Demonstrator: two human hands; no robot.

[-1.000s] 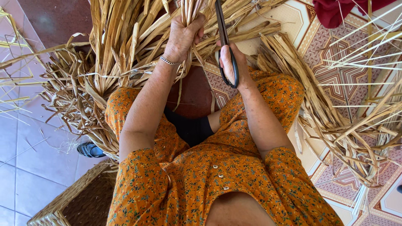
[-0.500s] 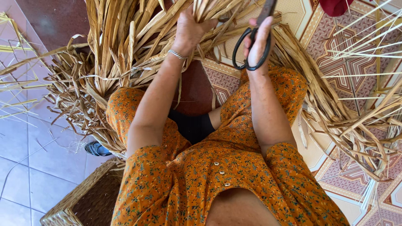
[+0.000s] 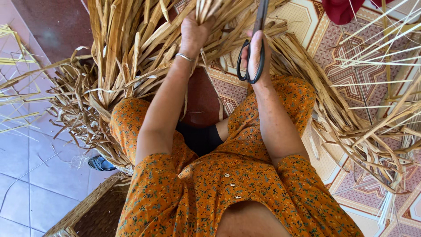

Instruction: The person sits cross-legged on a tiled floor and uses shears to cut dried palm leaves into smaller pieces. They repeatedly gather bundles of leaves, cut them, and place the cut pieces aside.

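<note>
Left grip closed on dried leaf bundle at 12 o'clock; right grip clasped black scissors, just beside at 1 o'clock.

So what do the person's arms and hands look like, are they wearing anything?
Both arms are bare from just above the elbow down, and the hands have no gloves. The short sleeves belong to an orange dress dotted with small dark flowers, with little pale buttons down the front. The left hand has a thin silver bracelet around its wrist. The right hand has no bracelet or watch that shows.
</note>
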